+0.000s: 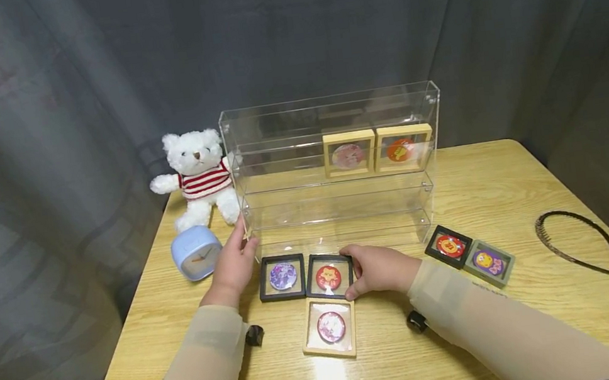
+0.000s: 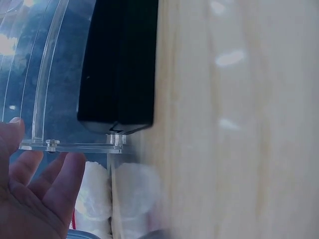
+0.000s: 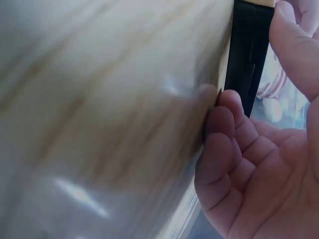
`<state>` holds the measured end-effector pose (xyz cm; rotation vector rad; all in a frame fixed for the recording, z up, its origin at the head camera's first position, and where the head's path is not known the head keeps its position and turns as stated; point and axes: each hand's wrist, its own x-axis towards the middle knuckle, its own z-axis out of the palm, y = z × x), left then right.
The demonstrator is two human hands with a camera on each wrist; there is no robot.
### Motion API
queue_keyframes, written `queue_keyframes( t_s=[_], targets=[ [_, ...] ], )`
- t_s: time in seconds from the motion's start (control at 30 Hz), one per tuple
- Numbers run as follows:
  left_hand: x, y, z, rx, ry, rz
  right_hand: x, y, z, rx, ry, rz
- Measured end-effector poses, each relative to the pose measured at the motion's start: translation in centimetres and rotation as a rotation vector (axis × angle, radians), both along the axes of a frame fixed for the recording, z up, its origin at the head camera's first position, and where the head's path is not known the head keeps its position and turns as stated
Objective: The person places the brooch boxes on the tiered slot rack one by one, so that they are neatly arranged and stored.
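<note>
A clear acrylic display shelf [image 1: 327,96] stands on the table. My left hand [image 1: 232,263] grips its left side panel near the bottom; in the left wrist view the thumb and fingers lie on opposite sides of the panel [image 2: 84,147]. My right hand [image 1: 379,268] pinches the right side of a black square frame [image 1: 317,290] with a red round badge inside, its edge showing in the right wrist view. Left of it lies another black frame [image 1: 265,278] with a purple badge. A light wooden frame [image 1: 330,353] with a pink badge lies directly in front.
Two wooden frames [image 1: 347,136] [image 1: 402,130] stand on an upper tier. Right of the shelf lie a black frame [image 1: 433,244] and a green one [image 1: 503,278]. A black headband [image 1: 582,219] is farther right. A blue clock [image 1: 197,252] and white teddy bear [image 1: 195,159] are at left.
</note>
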<state>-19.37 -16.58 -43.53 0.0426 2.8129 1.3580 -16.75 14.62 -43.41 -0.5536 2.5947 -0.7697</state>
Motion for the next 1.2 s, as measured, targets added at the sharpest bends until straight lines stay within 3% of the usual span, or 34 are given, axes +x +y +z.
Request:
queue_keyframes(
  t_s=[0.43,0.7,0.93,1.2],
  targets=[
    [0.1,0.0,-0.1,0.018,0.003,-0.002,0.8,0.3,-0.6,-0.189,0.013,-0.07],
    [0.0,-0.1,-0.1,0.019,0.006,-0.001,0.7,0.4,0.2,-0.237,0.141,0.017],
    [-0.3,-0.1,0.0,0.005,-0.012,-0.002,-0.5,0.3,4.0,-0.268,0.245,-0.003],
    [-0.4,-0.2,0.1,-0.03,0.01,-0.01,-3.6,0.0,9.8,-0.391,0.415,-0.05]
  ],
)
